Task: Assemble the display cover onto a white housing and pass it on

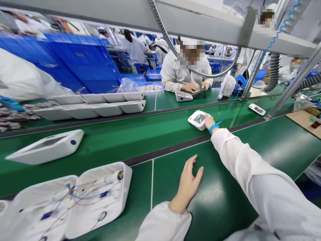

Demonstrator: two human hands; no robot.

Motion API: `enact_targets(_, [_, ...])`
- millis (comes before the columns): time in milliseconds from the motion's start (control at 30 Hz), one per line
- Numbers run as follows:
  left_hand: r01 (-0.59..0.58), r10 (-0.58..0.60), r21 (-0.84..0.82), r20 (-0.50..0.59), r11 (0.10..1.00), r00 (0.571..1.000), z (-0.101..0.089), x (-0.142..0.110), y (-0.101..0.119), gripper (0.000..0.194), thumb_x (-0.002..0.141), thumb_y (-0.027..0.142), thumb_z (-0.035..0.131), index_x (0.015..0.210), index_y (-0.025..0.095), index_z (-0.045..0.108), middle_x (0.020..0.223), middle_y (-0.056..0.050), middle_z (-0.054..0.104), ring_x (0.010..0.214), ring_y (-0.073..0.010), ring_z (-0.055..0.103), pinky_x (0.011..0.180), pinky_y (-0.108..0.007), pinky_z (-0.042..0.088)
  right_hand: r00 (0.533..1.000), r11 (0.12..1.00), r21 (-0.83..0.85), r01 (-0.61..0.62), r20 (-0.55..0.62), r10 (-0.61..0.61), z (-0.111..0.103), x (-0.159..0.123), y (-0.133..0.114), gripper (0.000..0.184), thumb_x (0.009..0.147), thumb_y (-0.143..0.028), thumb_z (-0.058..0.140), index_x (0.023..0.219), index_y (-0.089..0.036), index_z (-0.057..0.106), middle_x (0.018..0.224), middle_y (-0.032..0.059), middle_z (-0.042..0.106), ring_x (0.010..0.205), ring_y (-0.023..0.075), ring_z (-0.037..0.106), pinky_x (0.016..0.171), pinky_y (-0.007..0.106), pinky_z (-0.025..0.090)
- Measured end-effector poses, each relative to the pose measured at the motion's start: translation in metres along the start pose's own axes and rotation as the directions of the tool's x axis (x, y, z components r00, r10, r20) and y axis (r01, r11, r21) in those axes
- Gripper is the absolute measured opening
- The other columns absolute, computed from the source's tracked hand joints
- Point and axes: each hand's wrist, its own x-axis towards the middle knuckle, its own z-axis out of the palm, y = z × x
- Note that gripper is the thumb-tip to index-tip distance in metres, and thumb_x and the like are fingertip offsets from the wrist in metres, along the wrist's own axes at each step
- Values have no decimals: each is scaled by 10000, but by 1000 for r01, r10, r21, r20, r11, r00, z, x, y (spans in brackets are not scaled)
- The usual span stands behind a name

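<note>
My right hand (209,122), with a blue wrist strap (214,127), reaches out over the green conveyor belt. Its fingers close on the near right edge of a white device with a screen (196,118), and the thumb is partly hidden. Clear film seems to cover the screen. My left hand (188,179) hovers low over the green bench, palm turned inward, fingers and thumb apart with nothing between them. To its left lie open white housings (116,207) with coloured wires and small parts inside.
Another white device (62,147) rests on the belt at left, and a third (257,109) at far right. Across the belt, a co-worker (187,72) handles a board beside a row of white housings (107,109). A metal beam (213,25) and hoses hang overhead.
</note>
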Motion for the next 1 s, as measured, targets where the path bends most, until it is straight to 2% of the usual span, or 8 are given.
enact_targets(100, [-34,33,26,23,999,999,-2,1,-2,441,945,417,515,1331,203,526,1309,-137,590,1198,-276,588,1005,-492,495,997,995,-53,79,13,-78,7,-18,12,459,1010,-441,439,1297,-107,566,1339,205,577,1299,314,513,1105,537,382])
enact_targets(200, [-42,41,33,40,999,998,-3,0,-3,432,941,411,525,1323,210,539,1314,-134,592,1206,-274,591,1020,-491,492,974,972,-72,224,62,-220,4,-63,36,457,968,-386,497,1329,-110,541,1469,214,480,1435,294,367,1176,479,311])
enact_targets(300, [-17,16,37,19,999,1000,-2,-1,-1,525,942,426,531,1409,198,457,1351,-152,574,1170,-261,616,984,-480,520,933,946,-45,322,186,-309,-7,-117,58,386,933,-342,556,1248,-121,580,1308,198,604,1244,251,567,1050,424,463])
enact_targets(400, [-35,35,36,2,999,999,-3,-1,3,521,933,424,549,1398,198,486,1344,-152,596,1171,-266,627,972,-474,534,833,910,32,413,389,-392,-19,-156,65,369,844,-348,704,1165,-183,625,1038,77,714,948,185,691,886,339,548])
enact_targets(500, [-106,104,33,59,994,993,-6,0,7,319,941,388,548,1177,206,663,1201,-115,690,1113,-254,665,967,-434,549,671,847,80,526,573,-471,-25,-169,62,507,768,-331,796,1219,-190,614,1034,62,722,917,184,698,881,335,549])
enact_targets(567, [-136,133,39,69,990,989,-8,-1,8,264,945,370,548,1085,209,704,1109,-94,728,1034,-237,696,928,-402,571,621,834,81,545,629,-467,-26,-167,58,479,764,-313,802,1189,-170,634,1034,75,727,904,192,702,854,331,553])
enact_targets(833, [-133,138,61,-76,989,988,-14,-1,10,275,945,345,557,1127,198,702,1082,-87,742,910,-207,718,828,-344,602,745,908,86,411,542,-389,-25,-167,55,211,890,-240,674,1075,-141,681,921,60,750,836,155,714,778,266,543])
enact_targets(1000, [-147,150,47,-84,988,985,-16,0,16,238,944,334,549,1063,207,712,1087,-87,731,962,-216,706,852,-358,596,723,913,63,404,589,-361,-27,-167,54,162,908,-262,653,1029,-163,700,877,37,753,803,150,712,745,256,532])
